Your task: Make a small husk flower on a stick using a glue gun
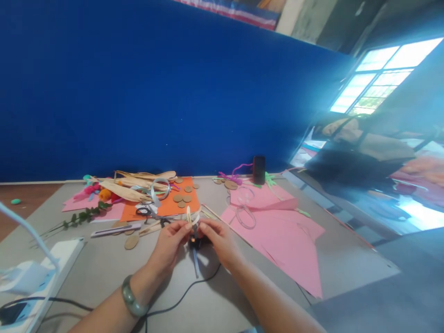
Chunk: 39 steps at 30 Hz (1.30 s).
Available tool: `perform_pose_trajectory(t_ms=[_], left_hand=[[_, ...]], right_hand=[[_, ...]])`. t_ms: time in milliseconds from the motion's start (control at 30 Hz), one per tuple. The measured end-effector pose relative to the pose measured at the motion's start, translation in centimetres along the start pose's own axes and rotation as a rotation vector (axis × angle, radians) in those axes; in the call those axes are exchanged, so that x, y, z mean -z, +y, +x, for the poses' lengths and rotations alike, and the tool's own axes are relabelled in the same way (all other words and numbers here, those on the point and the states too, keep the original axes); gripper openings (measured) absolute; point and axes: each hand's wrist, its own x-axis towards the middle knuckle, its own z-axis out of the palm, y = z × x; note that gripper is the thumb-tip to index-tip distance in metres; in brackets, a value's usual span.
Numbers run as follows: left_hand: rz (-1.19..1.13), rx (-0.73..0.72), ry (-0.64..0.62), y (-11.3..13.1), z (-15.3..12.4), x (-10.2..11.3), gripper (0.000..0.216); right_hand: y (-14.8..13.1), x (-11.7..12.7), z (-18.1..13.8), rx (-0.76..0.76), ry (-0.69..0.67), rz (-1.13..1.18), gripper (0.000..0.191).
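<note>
My left hand (173, 236), with a green bangle (132, 296) on its wrist, is closed in a pinch on a narrow pale strip (188, 215) that stands up past the fingertips. My right hand (217, 236) is also pinched, its fingertips almost meeting the left ones; what it grips is too small to name. Between the hands shows a whitish curved piece (196, 217). Just below the fingertips is a black tool that looks like a glue gun (194, 241), partly hidden, with a translucent stick (196, 263) pointing towards me.
Dried husks (128, 187), a tape roll (160, 192), orange paper (166, 208), cardboard discs (132, 242) and a utility knife (114, 230) lie left. Pink paper (284, 236) spreads right, a phone (259, 170) behind. A black cord (183, 296) crosses near a power strip (62, 259).
</note>
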Motion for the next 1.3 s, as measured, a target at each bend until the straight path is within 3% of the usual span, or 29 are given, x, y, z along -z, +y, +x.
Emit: perform_pose_trajectory(t_ms=[133,600,900,1100,1300], left_hand=[[0.003,0.021,-0.037,-0.3,-0.1,-0.1,0.024],[0.069,0.043,-0.038,-0.7,-0.1,0.3,0.024],[0.343,-0.155,0.033,0.9,0.1,0.1,0.023],[0.545,-0.291,-0.071,0.8,0.1,0.9,0.018],[0.655,-0.363,-0.093,1.1,-0.1,0.8,0.018]], right_hand=[[0.2,-0.1,0.1,-0.029,0.061,0.151,0.019],[0.6,0.1,0.3,-0.084,0.100,0.219,0.019],[0.6,0.5,0.7,-0.076,0.120,0.230,0.020],[0.8,0.6,0.8,-0.135,0.102,0.284,0.023],[0.4,0.5,0.7,-0.165,0.082,0.324,0.025]])
